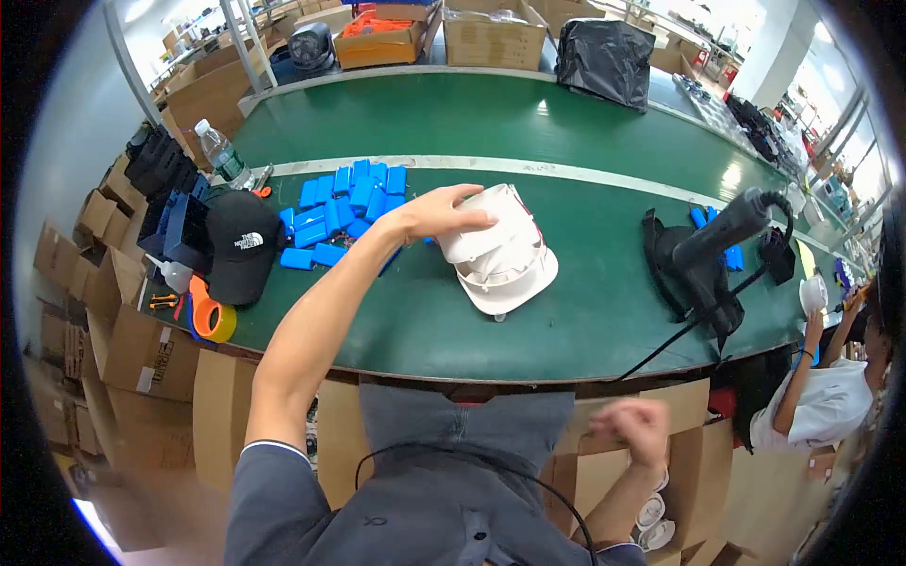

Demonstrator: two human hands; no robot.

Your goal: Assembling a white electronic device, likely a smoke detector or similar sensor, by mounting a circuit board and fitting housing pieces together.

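Note:
A white plastic housing (500, 250) with a rounded lip at its near end stands on the green bench in front of me. Red shows along its right edge. My left hand (445, 215) grips its upper left part, thumb over the near face and fingers toward the far side. Low on the right, off the bench's front edge, is my right hand (634, 429). Motion smears its curled fingers, so I cannot make out whether they hold anything. Just below it, an open cardboard box (703, 481) contains several white round parts (653, 512).
Blue battery packs (330, 215) lie heaped left of the housing. Beyond them are a black cap (243, 247), a water bottle (222, 154) and yellow tape (215, 323). A black corded tool (722, 231) occupies the right side. Farther right, another person (816, 396) handles a white part.

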